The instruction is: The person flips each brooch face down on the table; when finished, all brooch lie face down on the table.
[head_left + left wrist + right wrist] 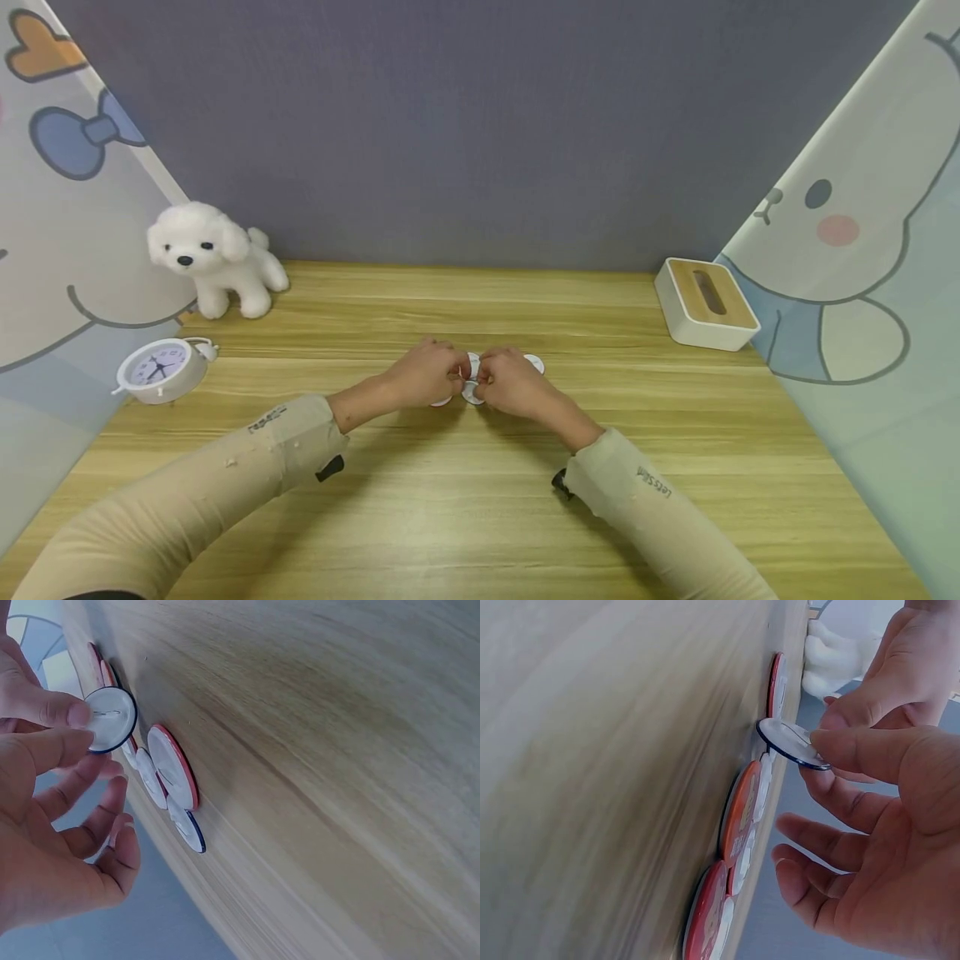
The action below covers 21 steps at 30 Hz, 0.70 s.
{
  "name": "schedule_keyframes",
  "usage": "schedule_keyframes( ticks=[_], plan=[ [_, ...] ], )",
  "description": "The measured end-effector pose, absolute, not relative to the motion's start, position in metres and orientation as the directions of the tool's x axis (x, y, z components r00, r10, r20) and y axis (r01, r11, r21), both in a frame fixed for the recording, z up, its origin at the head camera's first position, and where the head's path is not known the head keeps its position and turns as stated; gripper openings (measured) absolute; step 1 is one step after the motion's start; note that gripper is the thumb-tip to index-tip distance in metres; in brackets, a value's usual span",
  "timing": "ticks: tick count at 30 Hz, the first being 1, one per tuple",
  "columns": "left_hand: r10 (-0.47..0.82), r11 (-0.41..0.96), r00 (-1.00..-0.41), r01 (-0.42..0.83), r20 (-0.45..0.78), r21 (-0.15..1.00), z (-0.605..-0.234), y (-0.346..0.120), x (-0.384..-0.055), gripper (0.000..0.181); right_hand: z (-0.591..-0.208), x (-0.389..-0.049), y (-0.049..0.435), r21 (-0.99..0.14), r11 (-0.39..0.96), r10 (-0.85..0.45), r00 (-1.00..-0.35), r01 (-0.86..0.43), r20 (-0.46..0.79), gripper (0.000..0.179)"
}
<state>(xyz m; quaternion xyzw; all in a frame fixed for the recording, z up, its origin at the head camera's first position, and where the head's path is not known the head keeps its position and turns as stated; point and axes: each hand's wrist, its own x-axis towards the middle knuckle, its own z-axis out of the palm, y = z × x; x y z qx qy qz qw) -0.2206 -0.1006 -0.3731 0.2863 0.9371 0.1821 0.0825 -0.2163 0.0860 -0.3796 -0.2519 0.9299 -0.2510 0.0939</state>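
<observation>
Pinching one blue-rimmed badge (116,724) just over the counter (465,517), the left hand (423,375) at nine o'clock and right hand (517,383) at three have narrow grips, other badges (535,363) nearby; the right sleeve (637,508), toward four o'clock, seems to read "LetsSlim".

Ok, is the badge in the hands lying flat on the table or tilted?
Tilted. In the left wrist view, this badge looks nearly round, while the other badges on the table look like narrow ovals.
</observation>
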Motion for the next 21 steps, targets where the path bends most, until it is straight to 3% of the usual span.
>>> schedule_keyframes(
  ticks=[12, 21],
  plan=[
    [0.608, 0.69, -0.794, 0.526, -0.003, 0.497, -0.364, -0.109, -0.228, 0.004, -0.371, -0.221, 0.09, -0.499, 0.753, -0.517, -0.855, -0.43, -0.044, 0.009],
    [0.604, 0.741, -0.792, 0.518, -0.088, 0.426, -0.365, -0.113, -0.224, 0.008, -0.37, -0.221, 0.089, -0.567, 0.71, -0.505, -0.863, -0.418, 0.003, 0.01]
  ],
)
